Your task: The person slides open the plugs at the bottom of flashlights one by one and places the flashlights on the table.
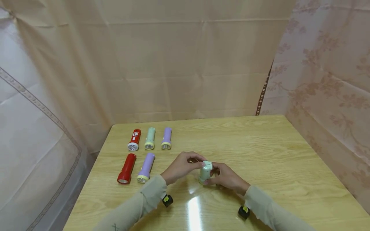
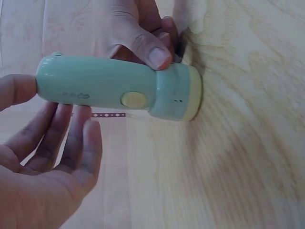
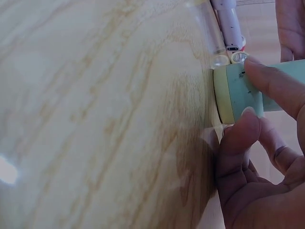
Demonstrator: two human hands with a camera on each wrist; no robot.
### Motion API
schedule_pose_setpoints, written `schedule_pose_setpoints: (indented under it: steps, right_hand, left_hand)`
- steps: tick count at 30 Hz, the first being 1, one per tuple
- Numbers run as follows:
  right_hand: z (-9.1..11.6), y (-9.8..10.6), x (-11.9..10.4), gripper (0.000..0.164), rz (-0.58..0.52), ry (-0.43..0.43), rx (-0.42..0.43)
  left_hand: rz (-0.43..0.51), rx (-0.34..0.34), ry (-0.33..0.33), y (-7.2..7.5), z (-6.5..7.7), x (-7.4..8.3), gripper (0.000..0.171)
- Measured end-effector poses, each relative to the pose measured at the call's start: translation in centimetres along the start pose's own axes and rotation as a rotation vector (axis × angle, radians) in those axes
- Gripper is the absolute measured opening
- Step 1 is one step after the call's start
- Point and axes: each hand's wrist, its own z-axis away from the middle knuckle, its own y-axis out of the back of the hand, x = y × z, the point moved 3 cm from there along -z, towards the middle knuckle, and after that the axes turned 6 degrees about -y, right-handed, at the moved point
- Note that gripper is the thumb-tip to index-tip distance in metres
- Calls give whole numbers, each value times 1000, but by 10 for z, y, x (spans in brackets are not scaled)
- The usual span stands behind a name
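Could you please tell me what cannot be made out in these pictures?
Head: the lens of the held green flashlight, hidden, turned toward the table.
Head: details of the white emblem on a red flashlight, too small.
Left wrist: the held flashlight's printed marking, too small.
Right wrist: its rear part, cut off by the right edge.

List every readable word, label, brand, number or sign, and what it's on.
Nothing legible.
Upright green flashlight: small dark print on its body, too small and blurred to read.
Red-and-white flashlight: white marking, too small to make out.
Left sleeve: dark mark at the head view's lower edge, unclear.
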Motion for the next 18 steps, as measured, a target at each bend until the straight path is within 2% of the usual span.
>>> schedule_pose_setpoints:
  steps: [11, 18]
  right_hand:
    - [3, 0, 0, 43, -43, -28, -3]
    - [2, -2, 0, 44, -49, -18, -11]
  left_hand:
    - [16, 9, 31, -2, -4, 3, 11]
    - [-13, 17, 53, -4, -7, 2, 11]
